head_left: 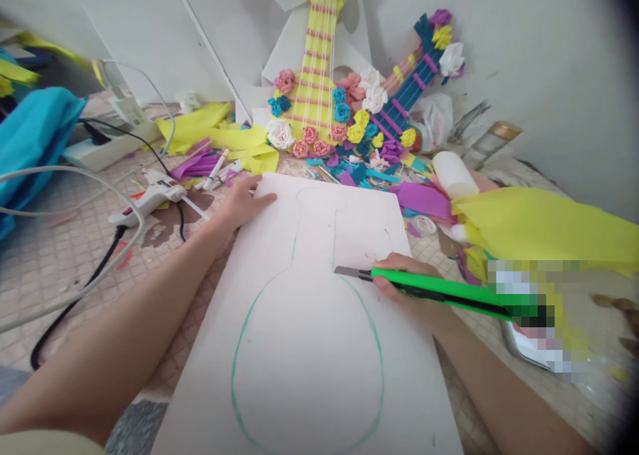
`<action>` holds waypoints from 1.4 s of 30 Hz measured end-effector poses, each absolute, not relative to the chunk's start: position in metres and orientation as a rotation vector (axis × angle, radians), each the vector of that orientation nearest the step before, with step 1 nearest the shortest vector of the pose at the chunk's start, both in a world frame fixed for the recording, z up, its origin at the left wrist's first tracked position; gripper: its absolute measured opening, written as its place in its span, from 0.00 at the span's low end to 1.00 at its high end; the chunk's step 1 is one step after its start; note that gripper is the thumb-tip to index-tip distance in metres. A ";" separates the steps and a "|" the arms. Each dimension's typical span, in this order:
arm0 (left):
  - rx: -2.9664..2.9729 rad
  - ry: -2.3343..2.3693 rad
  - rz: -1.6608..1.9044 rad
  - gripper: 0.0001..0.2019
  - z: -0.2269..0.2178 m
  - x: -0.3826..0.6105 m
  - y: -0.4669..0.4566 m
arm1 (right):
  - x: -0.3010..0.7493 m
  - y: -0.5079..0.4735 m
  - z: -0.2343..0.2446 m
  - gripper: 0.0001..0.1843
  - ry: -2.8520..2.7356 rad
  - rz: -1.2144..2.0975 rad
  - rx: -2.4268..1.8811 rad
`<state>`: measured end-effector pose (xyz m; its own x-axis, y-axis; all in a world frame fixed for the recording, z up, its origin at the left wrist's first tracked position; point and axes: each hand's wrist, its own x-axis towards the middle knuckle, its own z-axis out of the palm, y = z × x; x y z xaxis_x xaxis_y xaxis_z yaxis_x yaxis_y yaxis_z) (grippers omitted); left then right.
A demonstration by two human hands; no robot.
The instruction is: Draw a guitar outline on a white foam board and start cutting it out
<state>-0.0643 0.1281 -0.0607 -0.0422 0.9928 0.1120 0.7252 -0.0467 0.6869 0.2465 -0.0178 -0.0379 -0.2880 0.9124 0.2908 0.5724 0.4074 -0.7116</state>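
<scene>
A white board (309, 348) lies in front of me, marked with a green outline of a guitar with a rounded body and a narrow neck. My left hand (245, 201) grips its far left edge, thumb on top. In my right hand (407, 282) is a green box cutter (439, 291), its blade out to the left. The blade's tip meets the outline where the right side of the neck joins the body. My right fingers are closed around the front of the handle, close to the board's right side.
Paper guitars, one yellow (313, 76) and one blue (409, 96), lean at the back with paper flowers. A glue gun (150, 199) with its cord lies left, near a power strip (110, 139). Yellow crepe paper (549, 225) and a white roll (454, 174) are right.
</scene>
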 end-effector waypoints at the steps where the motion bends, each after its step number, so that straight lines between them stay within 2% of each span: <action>1: 1.814 1.815 0.844 0.32 -0.061 -0.064 0.128 | 0.247 -0.018 -0.038 0.06 -1.996 0.629 -1.250; 10: 1.806 1.826 0.832 0.30 -0.056 -0.063 0.127 | 0.244 -0.018 -0.031 0.06 -2.083 0.543 -1.258; 35: 1.712 1.745 0.901 0.31 -0.053 -0.061 0.119 | 0.240 -0.019 -0.016 0.06 -2.138 0.608 -1.291; 42: 1.664 1.734 0.904 0.32 -0.054 -0.062 0.120 | 0.241 -0.020 -0.024 0.06 -2.039 0.621 -1.281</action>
<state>-0.0619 0.1199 -0.0544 -0.0669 0.9963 0.0533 0.6140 -0.0010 0.7893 0.2409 -0.0199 -0.0240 -0.3171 0.9096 0.2686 0.6051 0.4121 -0.6812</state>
